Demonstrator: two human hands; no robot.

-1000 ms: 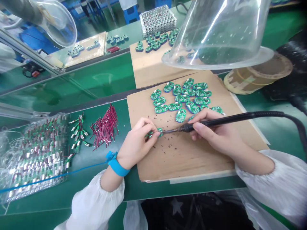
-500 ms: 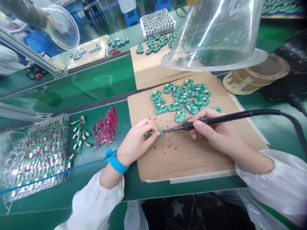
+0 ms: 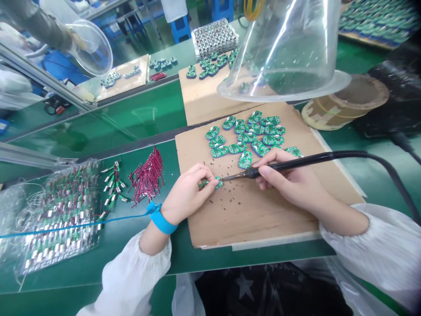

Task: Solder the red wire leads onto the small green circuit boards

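My left hand [image 3: 190, 192], with a blue strap at its wrist, pinches a small green circuit board [image 3: 218, 182] over the cardboard sheet [image 3: 256, 219]. The fingers cover most of that board, and a thin dark red wire end shows just above them. In my right hand [image 3: 286, 175] is a black soldering iron [image 3: 276, 168], held like a pen. Its metal tip points left and meets the edge of the board; whether it touches a pad is too small to tell. Several more green circuit boards [image 3: 246, 137] lie just beyond my hands on the cardboard.
Dark red wires [image 3: 147, 177] lie piled left of the cardboard, beside green-and-silver wired parts [image 3: 112, 186] and a clear tray [image 3: 62, 215] full of similar ones. A clear fume hood [image 3: 286, 57] hangs above the boards. A round brown container [image 3: 345, 103] stands at the right.
The view has shifted slightly. Both hands keep their grips, and the soldering iron's tip stays at the board.
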